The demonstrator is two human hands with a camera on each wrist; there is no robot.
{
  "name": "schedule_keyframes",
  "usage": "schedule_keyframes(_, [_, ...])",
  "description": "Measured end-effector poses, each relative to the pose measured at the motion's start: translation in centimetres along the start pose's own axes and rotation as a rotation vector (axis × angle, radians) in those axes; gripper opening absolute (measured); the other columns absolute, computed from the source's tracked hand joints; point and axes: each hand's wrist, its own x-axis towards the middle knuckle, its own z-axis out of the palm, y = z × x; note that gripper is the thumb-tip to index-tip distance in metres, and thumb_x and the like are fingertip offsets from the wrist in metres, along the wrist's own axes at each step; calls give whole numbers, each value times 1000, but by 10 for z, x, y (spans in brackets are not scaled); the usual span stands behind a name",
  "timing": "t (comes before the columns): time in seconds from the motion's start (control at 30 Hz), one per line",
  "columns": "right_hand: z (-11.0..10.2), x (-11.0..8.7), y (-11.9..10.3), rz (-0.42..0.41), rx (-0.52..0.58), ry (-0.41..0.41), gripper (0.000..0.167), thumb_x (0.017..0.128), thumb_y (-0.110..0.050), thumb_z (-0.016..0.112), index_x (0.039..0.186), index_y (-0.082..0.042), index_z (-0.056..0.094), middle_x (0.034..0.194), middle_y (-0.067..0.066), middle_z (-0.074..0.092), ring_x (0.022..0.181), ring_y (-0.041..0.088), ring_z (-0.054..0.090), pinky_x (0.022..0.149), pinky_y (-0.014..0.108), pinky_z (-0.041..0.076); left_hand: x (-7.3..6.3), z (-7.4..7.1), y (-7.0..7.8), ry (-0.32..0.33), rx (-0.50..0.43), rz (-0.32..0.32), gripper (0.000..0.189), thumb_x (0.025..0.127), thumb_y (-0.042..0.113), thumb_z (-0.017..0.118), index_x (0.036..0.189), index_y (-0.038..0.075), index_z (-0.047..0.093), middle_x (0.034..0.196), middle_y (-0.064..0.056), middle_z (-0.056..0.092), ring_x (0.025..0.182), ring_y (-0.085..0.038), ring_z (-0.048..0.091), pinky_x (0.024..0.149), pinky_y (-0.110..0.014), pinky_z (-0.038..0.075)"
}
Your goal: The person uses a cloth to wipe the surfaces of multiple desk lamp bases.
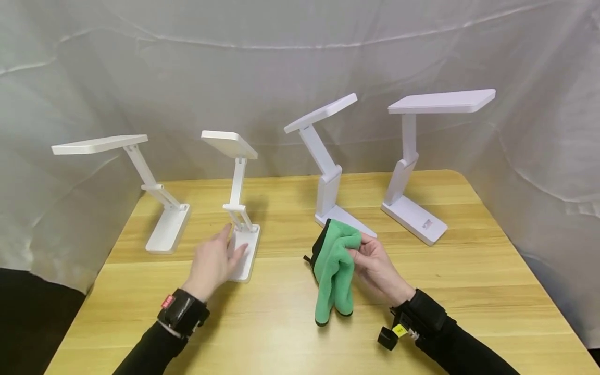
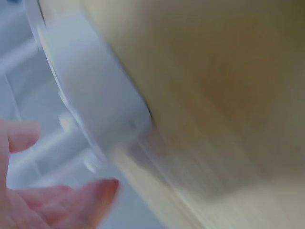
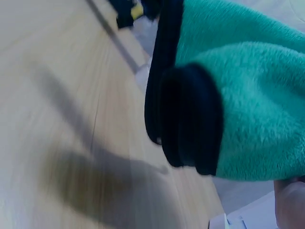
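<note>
Right-hand grip (image 1: pixel 377 265) is being pinched on the green cloth (image 1: pixel 334 265), held over the worktop (image 1: pixel 290 333), seemingly to let its folds hang free, while the left-hand grip (image 1: pixel 211 265) is being spread at a white lamp base (image 1: pixel 246 265), presumably for steadying.

The white lamp base (image 2: pixel 95 86) slants through, motion-smeared — and there's the left hand (image 2: pixel 47 205), below and to the left of it, fingers parted, a sliver of space showing between the nearest fingertip and the base's lower end. Right of the base runs the wooden tabletop (image 2: pixel 214 86), a soft shadow (image 2: pixel 209 183) spreading below and to the base's right — while small pale knobs (image 2: pixel 66 121) poke out along the base's left edge, blurry whitish bands beyond.
</note>
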Motion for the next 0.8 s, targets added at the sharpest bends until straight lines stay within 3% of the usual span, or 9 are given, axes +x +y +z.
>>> schedule_keyframes(0.07, [-1, 2, 1, -23, -47, -1, 32, 98, 7, 53, 120, -13, 66, 118, -5, 72, 108, 5, 68, 93, 19, 56, -10, 0, 9, -16, 82, -17, 79, 93, 48, 68, 145, -7, 44, 107, -29, 69, 74, -37, 69, 62, -46, 59])
schedule_keyframes(0.13, [-1, 3, 3, -50, -88, -10, 33, 96, 8, 56, 119, -14, 67, 118, -6, 71, 109, 5, 67, 93, 18, 56, -17, 2, 16, -41, 139, -38, 85, 90, 55, 68, 147, -3, 43, 127, -31, 64, 90, -46, 70, 66, -53, 60])
schedule_keyframes(0.17, [-1, 4, 4, -57, -103, -12, 34, 95, 9, 56, 119, -14, 67, 118, -6, 71, 109, 5, 67, 92, 18, 56, -18, 3, 18, -54, 160, -49, 86, 89, 57, 68, 147, -2, 43, 128, -30, 63, 93, -47, 69, 65, -54, 60])
schedule_keyframes(0.4, [3, 3, 7, -60, -214, -27, 36, 94, 10, 57, 119, -14, 65, 115, -6, 72, 105, 5, 69, 90, 19, 57, -16, 8, 21, -72, 216, -86, 81, 83, 49, 75, 144, 3, 46, 125, -26, 63, 88, -41, 67, 57, -51, 58])
schedule_keyframes(0.63, [4, 3, 8, -97, -269, -44, 37, 94, 8, 60, 122, -15, 66, 118, -7, 72, 109, 4, 67, 94, 18, 55, 3, 4, -2, -98, 180, -134, 82, 86, 44, 73, 146, -1, 41, 128, -32, 60, 94, -50, 65, 66, -58, 59])
schedule_keyframes(0.8, [4, 2, 9, -104, -282, -57, 39, 94, 5, 62, 127, -14, 63, 121, -7, 72, 112, 4, 67, 96, 19, 55, 21, 1, -28, -61, 136, -141, 79, 88, 39, 73, 146, -3, 41, 122, -34, 63, 95, -52, 66, 72, -60, 57])
